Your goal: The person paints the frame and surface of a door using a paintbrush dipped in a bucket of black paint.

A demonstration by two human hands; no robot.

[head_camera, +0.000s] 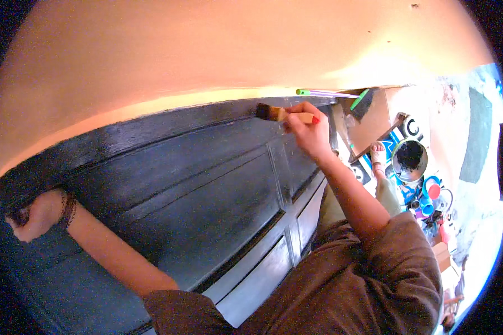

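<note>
My right hand grips a paintbrush by its wooden handle, which has a red end. Dark paint coats the bristles, which are at the dark frame strip along the peach wall. Below the strip spreads a dark panelled door with raised mouldings and glossy patches. My left hand, with a dark bracelet at the wrist, is curled against the dark surface at the far left. Shadow hides whether its fingers hold anything.
A bucket with dark paint inside stands on the floor by my sandalled foot. Blue and red containers crowd beside it. A green-headed long-handled tool leans near the wall. A cardboard box lies farther right.
</note>
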